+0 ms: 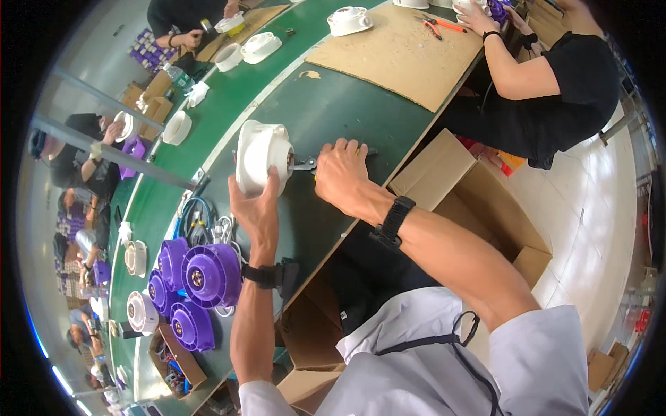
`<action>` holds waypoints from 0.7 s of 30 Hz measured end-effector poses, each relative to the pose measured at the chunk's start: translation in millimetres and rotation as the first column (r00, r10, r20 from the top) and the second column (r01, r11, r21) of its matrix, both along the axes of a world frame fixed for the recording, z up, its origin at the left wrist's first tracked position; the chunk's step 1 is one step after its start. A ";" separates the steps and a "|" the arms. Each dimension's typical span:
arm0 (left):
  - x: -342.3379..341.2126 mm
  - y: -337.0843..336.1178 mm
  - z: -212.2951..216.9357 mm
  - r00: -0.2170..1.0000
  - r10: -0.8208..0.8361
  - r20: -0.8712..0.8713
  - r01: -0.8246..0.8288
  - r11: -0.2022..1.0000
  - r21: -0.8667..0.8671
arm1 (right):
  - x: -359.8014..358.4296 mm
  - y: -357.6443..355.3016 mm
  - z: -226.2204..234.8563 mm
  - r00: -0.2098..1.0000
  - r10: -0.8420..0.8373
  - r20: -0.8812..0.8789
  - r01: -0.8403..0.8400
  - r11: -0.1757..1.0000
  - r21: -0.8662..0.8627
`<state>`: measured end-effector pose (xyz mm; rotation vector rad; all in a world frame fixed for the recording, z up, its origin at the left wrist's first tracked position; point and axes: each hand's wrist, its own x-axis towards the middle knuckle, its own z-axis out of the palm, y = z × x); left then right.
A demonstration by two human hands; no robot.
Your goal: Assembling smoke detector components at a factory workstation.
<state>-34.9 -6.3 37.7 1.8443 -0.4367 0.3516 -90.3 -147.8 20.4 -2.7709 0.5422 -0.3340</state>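
The left hand (pixel 255 211) steadies a white round housing (pixel 261 156) (tilted on the green bench (pixel 333 111)); right hand (pixel 341 177), fingers closed, grips pliers (pixel 304 164) against it.

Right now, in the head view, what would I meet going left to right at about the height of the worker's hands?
Purple round parts → left hand → white round housing → pliers → right hand → open cardboard box.
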 end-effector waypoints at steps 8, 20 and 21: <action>-1.3 -0.3 0.3 0.999 -0.010 0.036 0.007 0.998 0.056 | 1.4 -12.6 -21.0 0.977 0.094 0.192 -0.063 0.985 -0.160; 15.0 -16.6 9.2 0.957 0.124 0.262 -0.193 0.947 0.255 | 1.2 -23.3 -3.7 0.971 0.236 0.029 -0.232 0.966 -0.115; 19.0 -16.3 9.9 0.956 0.116 0.269 -0.188 0.947 0.261 | 3.9 -22.9 -5.9 0.971 0.233 0.045 -0.225 0.964 -0.141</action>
